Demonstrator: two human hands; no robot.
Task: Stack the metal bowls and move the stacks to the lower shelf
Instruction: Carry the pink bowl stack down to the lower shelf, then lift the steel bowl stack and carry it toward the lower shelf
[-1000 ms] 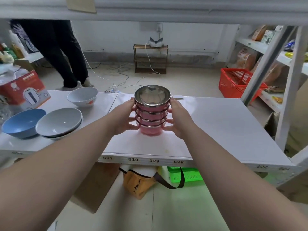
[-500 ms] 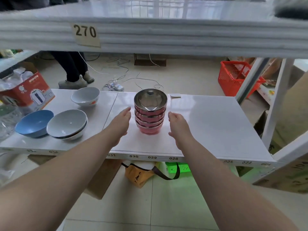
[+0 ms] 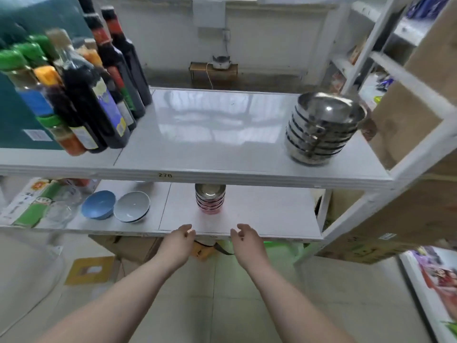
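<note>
Standing on lower shelf point(image 3: 259, 219): pink bowl stack point(image 3: 210, 199); left hand point(image 3: 179, 240), right hand point(image 3: 243, 240) grips apart, empty.

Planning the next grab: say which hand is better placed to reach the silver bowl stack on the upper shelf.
Right. The silver bowl stack sits at the upper shelf's right end, and the right hand is empty, on that side; the left hand is farther away.

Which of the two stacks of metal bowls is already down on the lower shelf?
The pink-sided stack, standing on the lower shelf just beyond the empty hands. The larger all-silver stack sits on the upper shelf, far right.
</note>
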